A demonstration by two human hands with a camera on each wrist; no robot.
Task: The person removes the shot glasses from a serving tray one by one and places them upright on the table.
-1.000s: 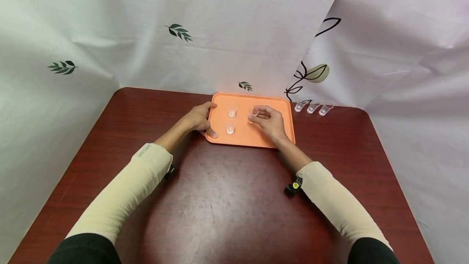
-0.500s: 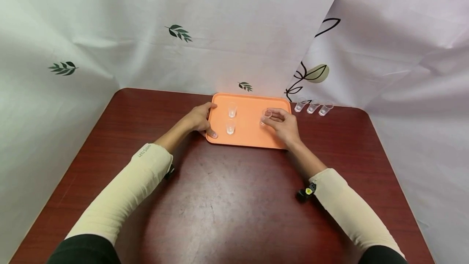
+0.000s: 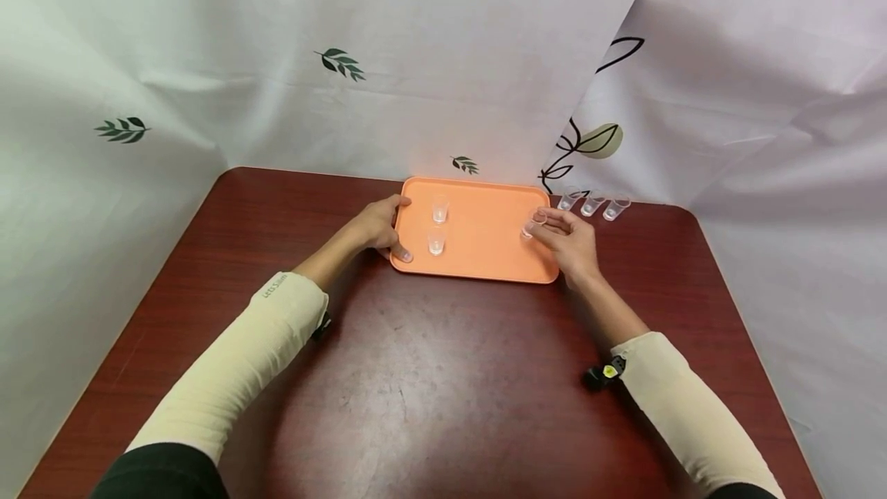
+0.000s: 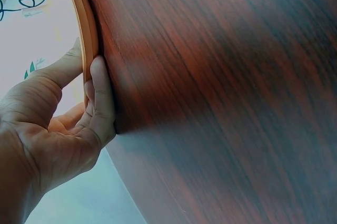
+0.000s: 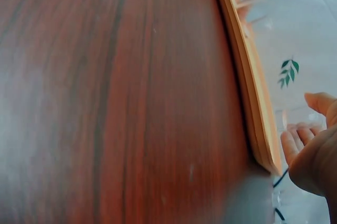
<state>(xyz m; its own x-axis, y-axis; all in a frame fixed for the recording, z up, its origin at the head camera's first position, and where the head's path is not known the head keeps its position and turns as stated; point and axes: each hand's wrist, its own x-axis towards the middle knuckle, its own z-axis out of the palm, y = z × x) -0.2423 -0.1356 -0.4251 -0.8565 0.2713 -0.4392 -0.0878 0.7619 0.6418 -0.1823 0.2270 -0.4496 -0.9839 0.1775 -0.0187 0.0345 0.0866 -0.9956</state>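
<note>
On the dark red counter [image 3: 443, 376] lay an orange tray [image 3: 485, 252], and two small clear cups stood on its left part, one [image 3: 440, 209] nearer the far rim and one [image 3: 435, 241] nearer the front; both looked empty, though the head view was too small to be sure. At the tray's right edge the right hand [image 3: 570, 241] held a third clear cup [image 3: 534, 223] just above the tray surface. Its grip was a pinch: thumb and fingertips closed round the cup's rim and side, with the cup sticking out to the left of the fingers and tilted. Whether anything was in that cup could not be told. Beyond the tray's far right corner three more clear cups [image 3: 592, 204] stood in a row on the counter, close to the curtain [image 3: 443, 60] and near the right hand but apart from it. The left hand [image 3: 381, 226] gripped the tray's left rim, thumb over the top edge and fingers curled under it, which the left wrist view showed plainly [image 4: 63, 124]. From the right wrist view only the tray's rim [image 5: 253, 92] and blurred fingertips [image 5: 297, 140] could be made out
</note>
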